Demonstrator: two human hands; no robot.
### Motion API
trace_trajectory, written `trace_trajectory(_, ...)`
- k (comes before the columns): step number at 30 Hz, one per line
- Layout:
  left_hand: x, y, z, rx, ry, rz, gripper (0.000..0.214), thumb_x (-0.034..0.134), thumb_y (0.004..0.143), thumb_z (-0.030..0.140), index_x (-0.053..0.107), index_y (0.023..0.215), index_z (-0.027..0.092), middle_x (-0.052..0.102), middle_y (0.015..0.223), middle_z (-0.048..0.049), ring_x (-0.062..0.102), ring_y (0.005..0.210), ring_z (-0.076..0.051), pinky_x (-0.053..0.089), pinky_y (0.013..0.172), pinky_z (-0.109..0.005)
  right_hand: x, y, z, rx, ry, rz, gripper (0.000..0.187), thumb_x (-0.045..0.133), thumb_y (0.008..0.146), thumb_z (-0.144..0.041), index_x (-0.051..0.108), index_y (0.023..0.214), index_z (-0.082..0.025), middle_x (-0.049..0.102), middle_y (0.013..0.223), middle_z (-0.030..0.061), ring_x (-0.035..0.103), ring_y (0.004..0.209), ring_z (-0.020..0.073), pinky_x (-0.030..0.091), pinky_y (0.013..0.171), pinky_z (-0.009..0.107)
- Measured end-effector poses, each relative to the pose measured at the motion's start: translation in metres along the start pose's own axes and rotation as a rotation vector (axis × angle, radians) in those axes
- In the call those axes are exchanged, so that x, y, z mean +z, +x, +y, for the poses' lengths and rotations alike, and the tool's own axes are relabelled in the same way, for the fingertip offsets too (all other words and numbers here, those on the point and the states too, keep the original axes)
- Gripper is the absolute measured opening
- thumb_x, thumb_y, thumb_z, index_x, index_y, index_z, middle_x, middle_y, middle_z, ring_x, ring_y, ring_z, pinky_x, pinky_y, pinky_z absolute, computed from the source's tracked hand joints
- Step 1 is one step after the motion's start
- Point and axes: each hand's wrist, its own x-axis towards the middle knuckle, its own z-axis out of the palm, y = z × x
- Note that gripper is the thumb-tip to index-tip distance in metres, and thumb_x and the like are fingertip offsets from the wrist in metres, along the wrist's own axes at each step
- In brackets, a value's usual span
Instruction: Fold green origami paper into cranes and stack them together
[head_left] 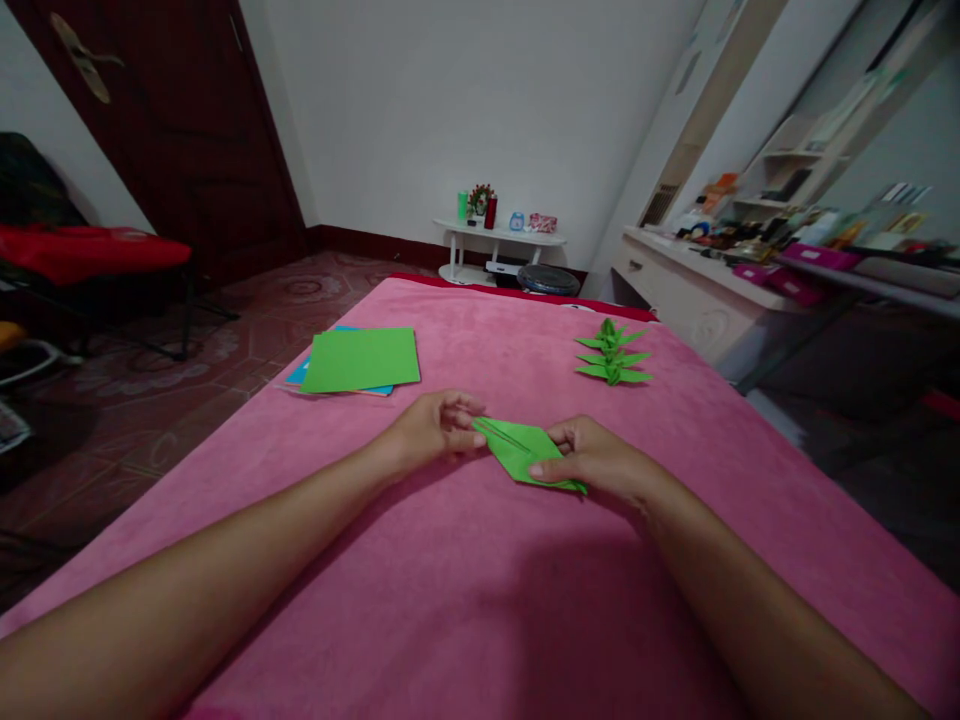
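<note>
A folded green paper piece [519,447], diamond-shaped, lies on the pink cloth [465,580] in front of me. My left hand [431,430] pinches its left tip with curled fingers. My right hand [600,462] presses on its right side, thumb laid along the lower edge. Farther back on the right lie finished green folded paper figures [613,362], stacked close together. At the back left sits a stack of square paper sheets [360,360], green on top with blue beneath.
The pink cloth covers a wide flat surface that ends in a red edge [525,290] at the far side. A white low table [499,240] with small items stands by the wall. A cluttered desk [750,270] is at right, a dark chair [90,260] at left.
</note>
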Motion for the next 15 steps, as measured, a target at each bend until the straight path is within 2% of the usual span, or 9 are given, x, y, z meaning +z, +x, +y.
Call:
trace_trajectory(2,-0.002,0.001,0.002,0.138,0.132,0.067,0.041,0.078,0.061,0.022,0.058,0.096,0.014,0.066,0.088,-0.0057,0.06,0.069,-0.012,0.049,0.066,-0.027,-0.003,-0.002,0.0,0.025,-0.15,0.004,0.018,0.07,0.06,-0.029,0.061,0.059,-0.013,0.044,0.046,-0.0062,0.033,0.041,0.0063,0.022,0.042,0.021)
trace_trajectory(3,-0.003,0.002,0.002,0.192,0.201,0.06,0.035,0.077,0.063,0.021,0.058,0.092,0.014,0.066,0.089,-0.0058,0.06,0.071,-0.012,0.049,0.068,-0.028,-0.004,-0.002,0.0,0.034,-0.227,0.019,0.016,0.068,0.06,-0.028,0.06,0.058,-0.014,0.044,0.046,-0.0062,0.034,0.041,0.0067,0.022,0.041,0.022)
trace_trajectory(6,-0.005,0.003,0.0,0.328,0.411,-0.047,0.016,0.073,0.07,0.024,0.066,0.08,0.014,0.064,0.09,-0.0064,0.059,0.081,-0.015,0.048,0.077,-0.031,-0.003,0.0,0.001,0.059,-0.461,0.101,0.012,0.068,0.059,-0.025,0.06,0.058,-0.016,0.046,0.048,-0.0054,0.037,0.043,0.0079,0.023,0.042,0.022)
trace_trajectory(8,-0.006,0.006,-0.003,0.411,0.542,-0.09,0.014,0.073,0.071,0.026,0.07,0.08,0.017,0.062,0.094,-0.0067,0.058,0.089,-0.017,0.047,0.082,-0.032,-0.002,0.002,-0.001,0.066,-0.604,0.142,0.014,0.07,0.059,-0.027,0.06,0.058,-0.017,0.049,0.05,-0.0045,0.04,0.045,0.0087,0.023,0.043,0.023)
trace_trajectory(11,-0.003,0.01,-0.01,0.476,0.674,-0.082,0.017,0.073,0.07,0.03,0.073,0.085,0.021,0.06,0.099,-0.0065,0.055,0.096,-0.019,0.045,0.086,-0.035,0.001,0.002,-0.005,0.072,-0.807,0.203,0.019,0.073,0.058,-0.033,0.061,0.061,-0.018,0.055,0.056,-0.0027,0.046,0.05,0.0108,0.024,0.046,0.024)
trace_trajectory(15,0.004,0.011,-0.017,0.497,0.675,-0.06,0.014,0.072,0.072,0.028,0.073,0.084,0.023,0.058,0.105,-0.0069,0.053,0.101,-0.02,0.044,0.088,-0.035,0.012,-0.006,-0.011,-0.011,-0.994,0.398,0.035,0.077,0.057,-0.035,0.061,0.083,-0.019,0.063,0.075,0.0,0.054,0.063,0.0145,0.026,0.051,0.024)
